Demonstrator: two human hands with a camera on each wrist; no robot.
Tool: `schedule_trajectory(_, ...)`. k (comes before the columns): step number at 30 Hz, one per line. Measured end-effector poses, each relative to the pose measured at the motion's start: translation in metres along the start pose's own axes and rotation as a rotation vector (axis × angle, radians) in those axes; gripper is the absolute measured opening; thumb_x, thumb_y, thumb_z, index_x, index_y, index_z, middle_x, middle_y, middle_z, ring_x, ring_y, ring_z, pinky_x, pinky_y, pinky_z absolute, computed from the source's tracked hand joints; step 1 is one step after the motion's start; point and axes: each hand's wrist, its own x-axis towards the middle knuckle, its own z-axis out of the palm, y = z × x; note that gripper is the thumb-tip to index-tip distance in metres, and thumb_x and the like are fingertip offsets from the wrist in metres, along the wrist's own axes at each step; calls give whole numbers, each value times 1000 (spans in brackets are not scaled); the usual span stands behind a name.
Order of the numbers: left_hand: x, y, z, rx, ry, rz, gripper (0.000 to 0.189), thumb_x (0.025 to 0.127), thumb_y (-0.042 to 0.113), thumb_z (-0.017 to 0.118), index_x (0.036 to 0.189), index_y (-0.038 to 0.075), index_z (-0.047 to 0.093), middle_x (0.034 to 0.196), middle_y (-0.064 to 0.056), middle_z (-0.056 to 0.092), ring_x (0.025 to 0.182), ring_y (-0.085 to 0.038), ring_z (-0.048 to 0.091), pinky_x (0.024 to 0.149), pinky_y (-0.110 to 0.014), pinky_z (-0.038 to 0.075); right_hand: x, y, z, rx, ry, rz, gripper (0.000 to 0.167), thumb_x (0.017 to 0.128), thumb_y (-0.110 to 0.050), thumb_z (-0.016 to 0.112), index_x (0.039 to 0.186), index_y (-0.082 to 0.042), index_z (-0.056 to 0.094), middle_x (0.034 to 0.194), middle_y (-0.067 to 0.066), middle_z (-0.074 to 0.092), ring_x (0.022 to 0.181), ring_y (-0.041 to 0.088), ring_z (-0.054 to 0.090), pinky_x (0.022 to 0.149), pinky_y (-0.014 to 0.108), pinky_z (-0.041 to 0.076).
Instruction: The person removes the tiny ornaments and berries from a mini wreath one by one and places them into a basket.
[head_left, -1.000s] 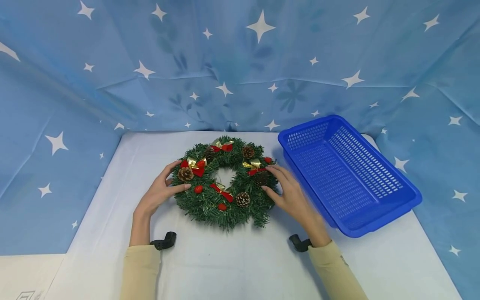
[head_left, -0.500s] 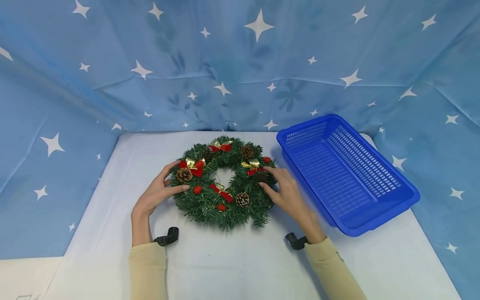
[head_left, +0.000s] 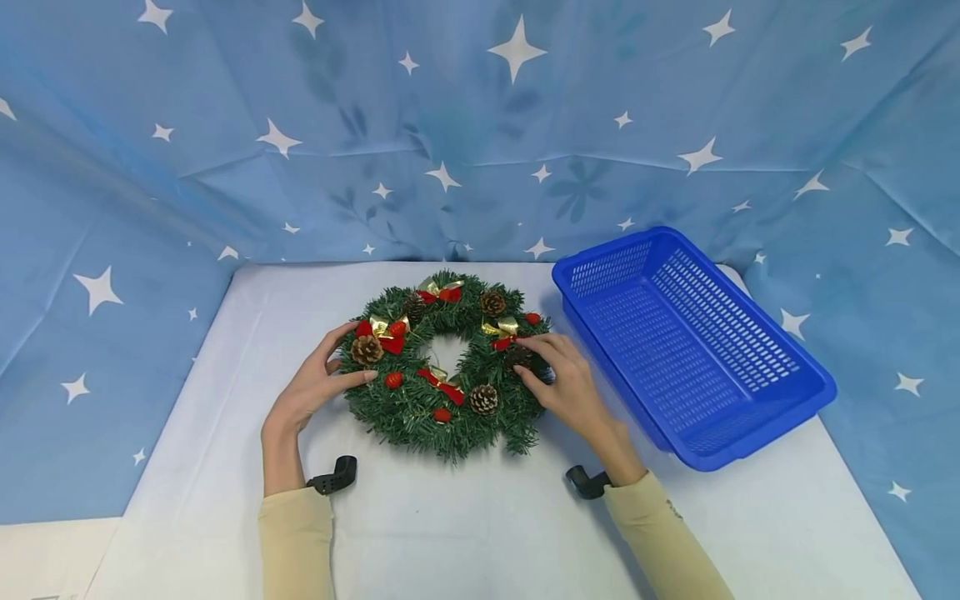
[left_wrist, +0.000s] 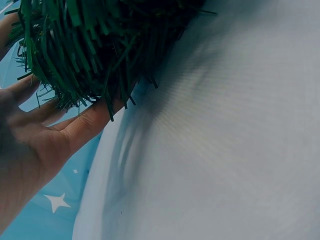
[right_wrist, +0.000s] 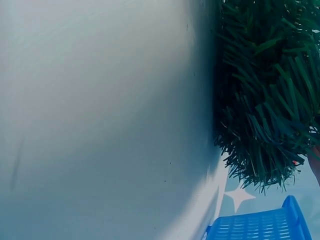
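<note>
A green Christmas wreath (head_left: 420, 417) with red-and-gold bows, pine cones and red berry-like ornaments lies on the white table in the head view. At its left edge my left hand (head_left: 311, 379) grips it, thumb over the top; the left wrist view shows other fingers against the underside of the greenery (left_wrist: 100, 55). My right hand (head_left: 573, 383) holds the right side, thumb and forefinger on either side of a dark pine cone (head_left: 517, 357), close below a red bow (head_left: 504, 342). Exact fingertip contact is too small to tell. In the right wrist view, greenery (right_wrist: 270, 100) hides most of that hand.
A blue perforated plastic basket (head_left: 697, 457) stands to the right, close to the right forearm. The white-covered table (head_left: 450, 533) extends in front of the wreath. Behind and at the sides hangs a blue curtain (head_left: 480, 208) with white stars.
My right hand has shifted slightly left, its thumb and forefinger closer in around the dark pine cone. The left hand keeps its place on the wreath, which stays put. The head view has drifted a little.
</note>
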Motion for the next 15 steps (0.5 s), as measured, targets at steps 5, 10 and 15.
schedule_trajectory(5, -1, 1, 1, 2, -1, -4, 95, 90, 35, 82, 163, 43, 21, 174, -3, 0, 152, -58, 13, 113, -79, 20, 2, 0, -2, 37, 56, -17, 40, 82, 1, 84, 120, 4, 71, 109, 17, 68, 95, 30, 69, 76, 45, 58)
schedule_trajectory(10, -2, -2, 1, -1, 2, -13, 96, 91, 35, 81, 163, 44, 20, 174, -4, 0, 152, -58, 13, 113, -79, 21, 5, -1, -6, 84, 73, 9, 39, 83, 5, 82, 120, 5, 71, 112, 18, 66, 99, 33, 70, 80, 43, 62)
schedule_trajectory(15, -1, -2, 2, 4, 3, -21, 97, 90, 36, 82, 164, 44, 18, 174, -5, 0, 152, -58, 13, 113, -79, 20, 7, -2, -15, 92, 53, 34, 39, 84, 6, 81, 121, 3, 71, 116, 19, 66, 105, 35, 70, 81, 41, 63)
